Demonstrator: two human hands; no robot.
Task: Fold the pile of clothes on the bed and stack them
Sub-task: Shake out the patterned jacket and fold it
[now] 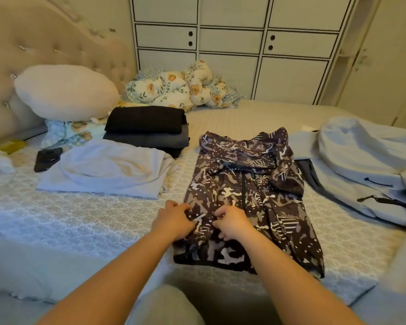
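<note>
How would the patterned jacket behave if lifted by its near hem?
Likely floppy: the patterned jacket lies rumpled where the left hand and right hand pinch it. Probably light, since the fabric looks thin. Its folded sleeves may fall open.

left hand [175,220], right hand [233,222], gripping patterned jacket [249,198]

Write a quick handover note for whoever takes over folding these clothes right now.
Left hand and right hand: both pinch the patterned jacket, spread flat mid-bed.
Done: dark folded stack near the headboard; white garment lies in front of it.
Left: finish folding the jacket, then the pale blue garments heaped on the right, and stack everything.
</note>
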